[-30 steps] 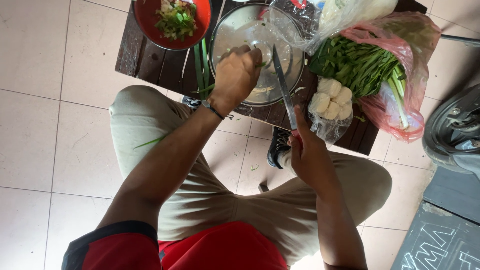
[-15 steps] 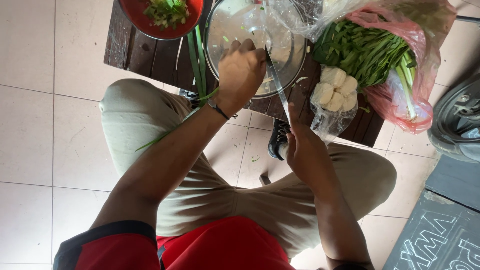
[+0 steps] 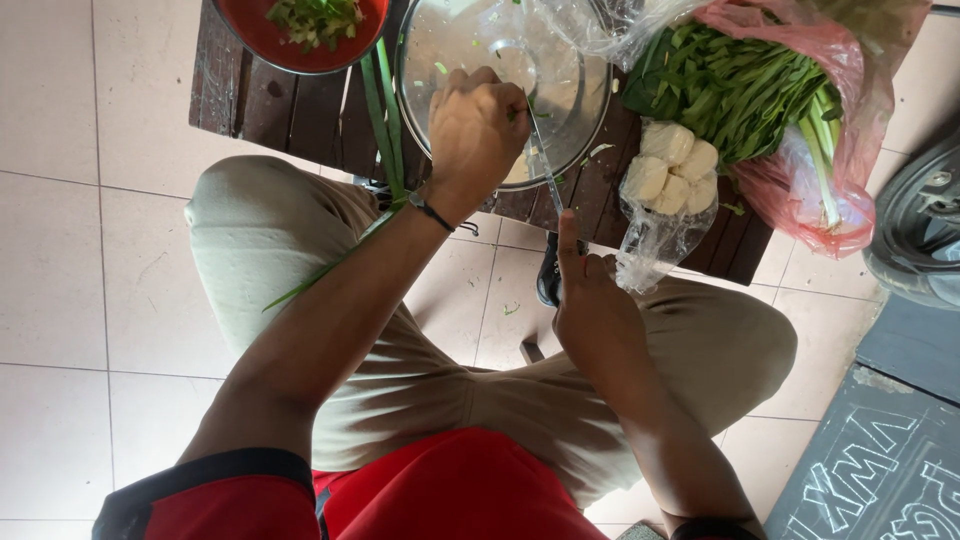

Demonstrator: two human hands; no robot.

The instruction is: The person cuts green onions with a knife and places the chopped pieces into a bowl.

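Left hand [image 3: 478, 125] fisted, knuckles up, over the near rim of the metal bowl [image 3: 575, 100]; closed on something, can't tell what. Forearm runs diagonally up from lower left, black band on the wrist. Right hand [image 3: 590, 300] clamped on the knife [image 3: 545, 175] handle, index finger extended along it, blade pointing far toward the left fist. Green onion stalks [image 3: 385, 115] lie just left of the bowl on the dark slatted table [image 3: 290, 110]. Far left: red bowl [image 3: 285, 55] of chopped greens. Right: clear bag of white pieces [image 3: 670, 175], pink bag of leafy greens [image 3: 745, 85].

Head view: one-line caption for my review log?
Seated person's left hand over a metal bowl, right hand holding a knife, leafy greens bagged alongside.
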